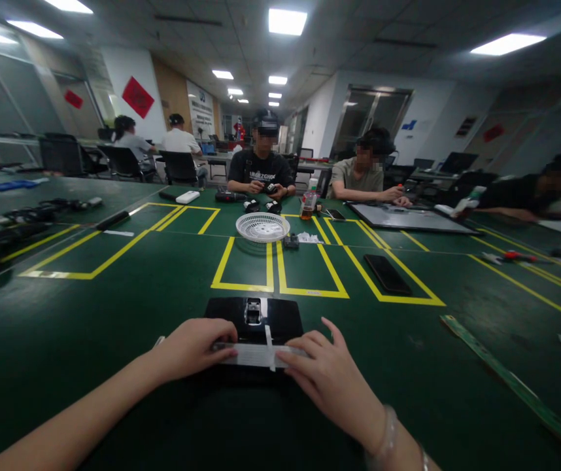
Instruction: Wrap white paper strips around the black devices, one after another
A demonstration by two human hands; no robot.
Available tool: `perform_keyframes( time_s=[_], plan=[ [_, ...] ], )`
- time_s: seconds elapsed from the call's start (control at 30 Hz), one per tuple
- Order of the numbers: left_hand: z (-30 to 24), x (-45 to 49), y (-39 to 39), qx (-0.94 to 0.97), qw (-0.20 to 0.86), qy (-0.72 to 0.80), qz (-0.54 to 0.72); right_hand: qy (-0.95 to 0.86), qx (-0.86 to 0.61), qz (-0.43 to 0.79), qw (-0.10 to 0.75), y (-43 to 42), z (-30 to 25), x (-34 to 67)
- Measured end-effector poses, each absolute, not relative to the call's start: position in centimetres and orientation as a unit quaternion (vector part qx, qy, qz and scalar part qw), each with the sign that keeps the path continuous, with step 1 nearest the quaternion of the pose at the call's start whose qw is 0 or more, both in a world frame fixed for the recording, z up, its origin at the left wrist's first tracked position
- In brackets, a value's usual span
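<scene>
A flat, translucent whitish bar (251, 355) lies crosswise before me, and its exact kind is unclear. My left hand (197, 347) pinches its left end between thumb and bent fingers. At the other end, my right hand (327, 369) closes thumb and fingertips on the bar, with one finger raised. A narrow white strip (269, 335) crosses the bar near the right fingertips. Just behind it rests a glossy black panel (226, 310) with a small metallic rectangular fitting (254, 312) in its middle. My fingers hide both ends of the bar.
Yellow tape outlines mark the green table (163, 314). Beyond are a white basket (263, 227), a bottle (308, 204) and a dark phone (387, 273). A long green strip (506, 376) lies at right, black cables (40, 212) at left. Several people sit around.
</scene>
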State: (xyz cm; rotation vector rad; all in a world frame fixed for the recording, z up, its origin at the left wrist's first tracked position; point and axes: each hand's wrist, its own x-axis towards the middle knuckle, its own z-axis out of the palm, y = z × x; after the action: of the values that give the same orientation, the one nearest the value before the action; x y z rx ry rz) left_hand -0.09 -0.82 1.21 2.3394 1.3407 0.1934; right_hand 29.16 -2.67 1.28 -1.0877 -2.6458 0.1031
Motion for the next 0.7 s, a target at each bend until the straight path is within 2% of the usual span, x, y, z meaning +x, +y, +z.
perform_keyframes(
  time_s=[0.4, 0.7],
  plan=[
    [0.3, 0.6, -0.8, 0.851, 0.148, 0.501, 0.055, -0.921, -0.380, 0.012, 0.081, -2.6, 0.5, 29.3],
    [0.6, 1.0, -0.8, 0.865, 0.085, 0.494, 0.037, -0.914, -0.397, 0.004, 0.085, -3.6, 1.1, 28.7]
  ],
)
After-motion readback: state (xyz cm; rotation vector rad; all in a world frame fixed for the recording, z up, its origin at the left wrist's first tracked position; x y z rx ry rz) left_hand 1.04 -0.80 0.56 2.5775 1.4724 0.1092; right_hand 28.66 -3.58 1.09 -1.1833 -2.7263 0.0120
